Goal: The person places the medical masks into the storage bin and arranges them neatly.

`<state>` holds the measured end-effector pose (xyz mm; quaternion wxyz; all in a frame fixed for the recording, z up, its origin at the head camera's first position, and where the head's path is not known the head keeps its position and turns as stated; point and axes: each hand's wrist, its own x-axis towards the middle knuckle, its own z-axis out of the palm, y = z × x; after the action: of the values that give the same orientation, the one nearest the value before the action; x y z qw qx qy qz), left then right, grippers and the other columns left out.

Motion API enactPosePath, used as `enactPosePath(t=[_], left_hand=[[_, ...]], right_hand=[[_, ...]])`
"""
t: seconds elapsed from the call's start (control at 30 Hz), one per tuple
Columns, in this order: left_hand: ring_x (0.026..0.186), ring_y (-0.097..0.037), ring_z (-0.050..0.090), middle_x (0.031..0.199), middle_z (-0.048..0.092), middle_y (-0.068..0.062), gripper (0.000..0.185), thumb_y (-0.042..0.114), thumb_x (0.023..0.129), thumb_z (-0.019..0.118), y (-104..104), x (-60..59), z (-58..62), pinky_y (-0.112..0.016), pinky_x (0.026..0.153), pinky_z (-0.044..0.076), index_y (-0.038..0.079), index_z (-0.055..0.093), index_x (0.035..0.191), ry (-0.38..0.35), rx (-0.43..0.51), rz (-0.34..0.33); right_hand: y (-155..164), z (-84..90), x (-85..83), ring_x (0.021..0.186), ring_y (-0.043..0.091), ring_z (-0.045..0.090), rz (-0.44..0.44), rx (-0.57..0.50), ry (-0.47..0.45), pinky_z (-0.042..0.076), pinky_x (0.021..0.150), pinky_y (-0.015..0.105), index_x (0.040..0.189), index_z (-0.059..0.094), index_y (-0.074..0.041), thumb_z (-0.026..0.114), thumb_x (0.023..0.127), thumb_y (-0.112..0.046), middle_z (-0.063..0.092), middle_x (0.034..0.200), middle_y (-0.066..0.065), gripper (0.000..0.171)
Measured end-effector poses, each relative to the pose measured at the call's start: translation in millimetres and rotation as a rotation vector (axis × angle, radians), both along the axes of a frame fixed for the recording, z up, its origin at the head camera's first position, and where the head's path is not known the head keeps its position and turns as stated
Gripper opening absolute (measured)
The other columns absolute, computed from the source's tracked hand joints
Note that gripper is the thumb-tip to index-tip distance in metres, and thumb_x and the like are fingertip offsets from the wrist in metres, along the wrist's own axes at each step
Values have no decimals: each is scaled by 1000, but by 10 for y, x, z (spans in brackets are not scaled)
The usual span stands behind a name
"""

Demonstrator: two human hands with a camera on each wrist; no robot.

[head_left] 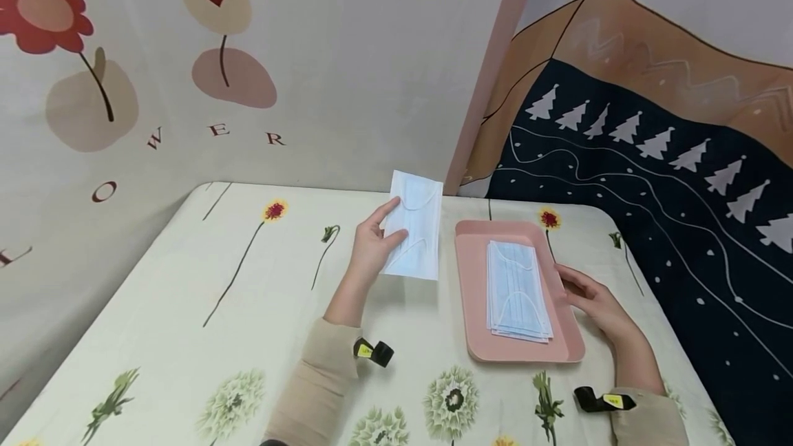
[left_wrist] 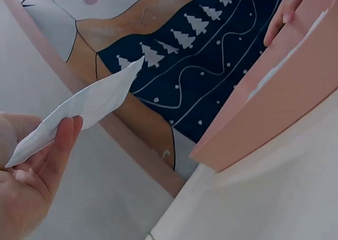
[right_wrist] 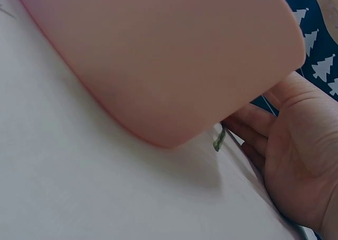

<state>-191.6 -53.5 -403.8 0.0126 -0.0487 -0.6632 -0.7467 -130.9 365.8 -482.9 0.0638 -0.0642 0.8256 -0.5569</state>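
Right hand touches pink tray; left hand pinches a mask

Head view: high, facing forward and down over the table. Left wrist: low, close, facing the backdrop. Right wrist: very close, probably table level, blurred. All three share the pink tray.

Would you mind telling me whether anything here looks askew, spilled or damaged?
Nothing stands out. The masks lie stacked in the pink tray, the left hand holds one mask intact, and the right hand steadies the tray's edge.
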Motion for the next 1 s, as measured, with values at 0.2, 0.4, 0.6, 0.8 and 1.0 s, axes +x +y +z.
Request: enactPosePath(t=[0.2, 0.4, 0.6, 0.8, 1.0], left_hand=[[90, -31, 66, 135, 52, -15, 62, -13, 83, 62, 174, 82, 13, -35, 72, 56, 13, 52, 139, 20, 23, -23], [91, -32, 67, 136, 51, -14, 62, -12, 84, 61, 402, 120, 23, -35, 72, 56, 13, 51, 140, 50, 38, -45], [89, -32, 67, 141, 48, -9, 62, -14, 83, 61, 639, 144, -24, -34, 71, 56, 12, 52, 139, 41, 67, -33], [87, -30, 68, 141, 47, -6, 62, -14, 81, 61, 872, 198, -119, -33, 70, 56, 11, 53, 138, 32, 83, -39], [104, -30, 62, 144, 44, -9, 62, -16, 79, 61, 1123, 283, -177, -29, 79, 53, 9, 54, 136, 36, 53, -31]], right_hand=[[0, -12, 17, 117, -6, 41, 3, -4, 1, 34, 89, 7, 147, 37, -4, 61, 95, -19, 41, 144, 14, 59], [-2, -9, 16, 117, -5, 42, 10, -20, 12, 34, 90, 7, 146, 37, -3, 61, 95, -18, 41, 143, 14, 59], [1, -1, 15, 117, -6, 42, 7, -14, 15, 34, 90, 7, 146, 37, -3, 61, 95, -18, 43, 142, 9, 59], [-1, -11, 13, 116, -5, 42, 6, -21, 11, 34, 90, 8, 146, 36, -3, 61, 95, -17, 43, 141, 8, 59], [8, -12, 9, 117, -6, 42, 14, -20, 30, 33, 91, 7, 146, 37, -3, 61, 95, -16, 43, 141, 8, 58]])
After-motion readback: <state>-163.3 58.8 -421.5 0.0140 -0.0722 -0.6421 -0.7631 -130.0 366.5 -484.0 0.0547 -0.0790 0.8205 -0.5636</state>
